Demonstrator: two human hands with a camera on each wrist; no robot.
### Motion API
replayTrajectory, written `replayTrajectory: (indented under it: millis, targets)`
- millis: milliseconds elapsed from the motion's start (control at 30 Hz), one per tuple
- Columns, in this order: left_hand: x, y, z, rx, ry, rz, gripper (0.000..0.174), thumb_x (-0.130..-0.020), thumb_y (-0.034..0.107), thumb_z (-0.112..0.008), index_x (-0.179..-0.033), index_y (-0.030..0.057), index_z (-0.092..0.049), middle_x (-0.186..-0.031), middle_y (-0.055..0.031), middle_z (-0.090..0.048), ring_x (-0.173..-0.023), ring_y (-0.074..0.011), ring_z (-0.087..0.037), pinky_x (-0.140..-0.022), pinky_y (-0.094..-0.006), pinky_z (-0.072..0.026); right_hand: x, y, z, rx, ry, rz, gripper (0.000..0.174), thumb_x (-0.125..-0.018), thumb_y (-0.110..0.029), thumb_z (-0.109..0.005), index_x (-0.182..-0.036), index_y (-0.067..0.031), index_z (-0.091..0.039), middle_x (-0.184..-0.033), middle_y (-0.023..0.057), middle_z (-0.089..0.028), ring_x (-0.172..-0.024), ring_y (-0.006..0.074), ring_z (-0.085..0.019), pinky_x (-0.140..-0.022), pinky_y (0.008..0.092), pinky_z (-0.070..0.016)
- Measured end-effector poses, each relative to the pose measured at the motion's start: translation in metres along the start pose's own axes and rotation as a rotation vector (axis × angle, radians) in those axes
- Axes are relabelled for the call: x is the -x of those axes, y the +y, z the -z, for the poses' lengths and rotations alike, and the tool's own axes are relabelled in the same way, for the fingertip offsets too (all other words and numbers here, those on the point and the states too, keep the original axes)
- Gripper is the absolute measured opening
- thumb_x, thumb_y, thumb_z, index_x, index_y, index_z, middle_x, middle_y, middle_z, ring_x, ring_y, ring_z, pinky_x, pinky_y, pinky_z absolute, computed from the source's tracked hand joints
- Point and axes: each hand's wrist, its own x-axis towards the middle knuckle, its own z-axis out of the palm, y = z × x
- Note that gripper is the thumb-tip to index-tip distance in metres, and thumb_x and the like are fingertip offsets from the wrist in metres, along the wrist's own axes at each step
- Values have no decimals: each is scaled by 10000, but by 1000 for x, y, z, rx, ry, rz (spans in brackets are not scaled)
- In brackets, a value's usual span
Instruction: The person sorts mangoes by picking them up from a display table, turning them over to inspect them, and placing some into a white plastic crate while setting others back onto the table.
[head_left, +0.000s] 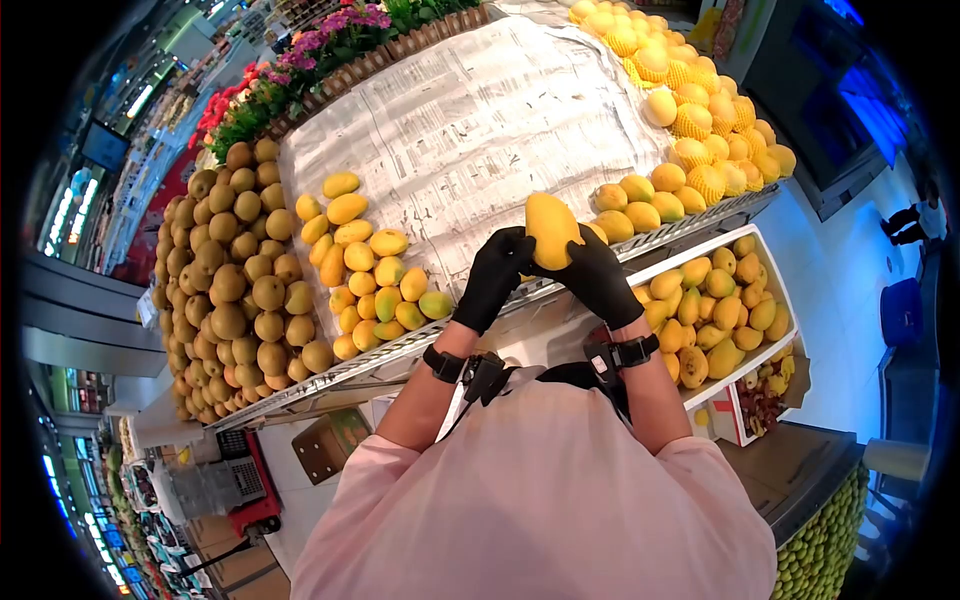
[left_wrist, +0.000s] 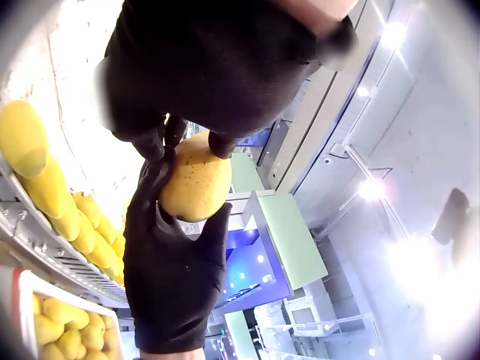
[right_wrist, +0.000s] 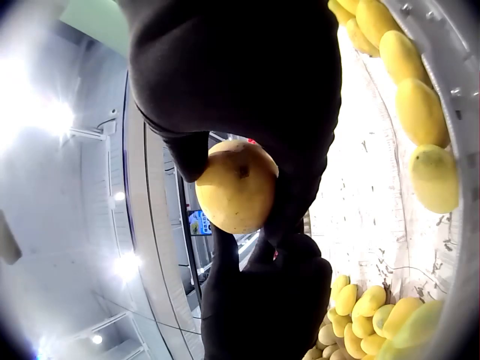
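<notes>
A large yellow mango is held up between two black-gloved hands over the front edge of the display. My left hand grips its left side, and my right hand grips its right side and lower end. Small dark specks dot the mango in the left wrist view. In the right wrist view one end of the mango shows a dark stem scar, with thumb and fingers curled round it. Rows of mangoes lie on the display just right of the hands, and another group lies to the left.
Newspaper-like sheets cover the display. Brown round fruit is piled at the left, netted yellow fruit at the right. A white box of mangoes stands below right. Flowers and a low wooden fence line the back.
</notes>
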Motion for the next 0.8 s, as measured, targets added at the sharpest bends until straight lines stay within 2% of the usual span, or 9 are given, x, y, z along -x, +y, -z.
replayTrajectory:
  millis: [33, 67, 200, 333, 400, 500, 633, 700, 800]
  targets:
    - [1, 2, -5, 2, 29, -10, 413, -919, 312, -614, -1198, 13, -560, -811, -16, -625, -624, -61, -529, -513, -196, -391, 1, 3, 2, 60, 16, 32, 606, -892, -268, -633, -1341, 45, -372, -1246, 192, -510, -1114, 314, -569, -933, 423, -515]
    - [0, -2, -8, 16, 32, -26, 430, -898, 304, -659, -1182, 0, -553, -861, -77, -656, -702, -115, -610, -609, -242, -482, 2, 5, 4, 121, 33, 63, 593, -890, -259, -635, -1331, 45, -382, -1233, 188, -520, -1105, 307, -574, -923, 416, -520]
    - [6, -5, -23, -76, 106, -91, 418, -889, 262, -665, -1219, 33, -551, -838, -24, -635, -658, -58, -553, -522, -192, -395, 9, -10, 8, 10, -11, -8, 545, -887, -218, -637, -1308, 47, -413, -1196, 167, -548, -1087, 265, -584, -894, 396, -532]
    - [17, -15, -34, -54, 172, -198, 402, -887, 209, -672, -1229, 40, -545, -883, -33, -637, -713, -71, -567, -577, -197, -424, 19, -5, 11, -489, -37, -190, 521, -896, -187, -624, -1308, 56, -417, -1185, 148, -560, -1072, 233, -590, -882, 375, -536]
    - [24, -17, -36, -61, 226, -194, 377, -869, 148, -693, -1216, 78, -563, -969, -67, -643, -836, -121, -602, -704, -250, -500, 23, -5, 11, -455, -37, -178, 522, -890, -165, -633, -1309, 59, -418, -1193, 145, -559, -1071, 232, -589, -884, 367, -534]
    - [31, -15, -42, -139, 285, -280, 391, -869, 142, -691, -1231, 63, -565, -1027, -63, -643, -870, -130, -612, -742, -254, -511, 23, -4, 11, -375, 3, -165, 540, -863, -131, -663, -1307, 60, -421, -1197, 141, -559, -1090, 221, -576, -895, 351, -527]
    - [27, -22, -50, -14, 193, -291, 433, -863, 124, -695, -1267, 47, -558, -1155, -85, -628, -961, -152, -626, -825, -270, -518, 26, -13, 14, -110, 121, -108, 590, -814, -117, -720, -1297, 56, -428, -1201, 140, -555, -1111, 205, -555, -896, 332, -515]
    - [22, -27, -51, -32, 141, -257, 464, -863, 123, -698, -1293, 49, -541, -1181, -81, -622, -996, -157, -616, -849, -272, -512, 25, -7, 17, 231, 220, -36, 563, -803, -73, -727, -1287, 28, -457, -1173, 127, -573, -1073, 190, -571, -855, 311, -522]
    - [24, -18, -63, 146, 46, -221, 495, -892, 135, -663, -1342, 26, -486, -1224, -97, -597, -1037, -156, -600, -869, -282, -508, 34, -16, 10, 321, 268, -23, 560, -801, -78, -734, -1291, -12, -471, -1164, 120, -588, -1036, 190, -596, -833, 312, -526]
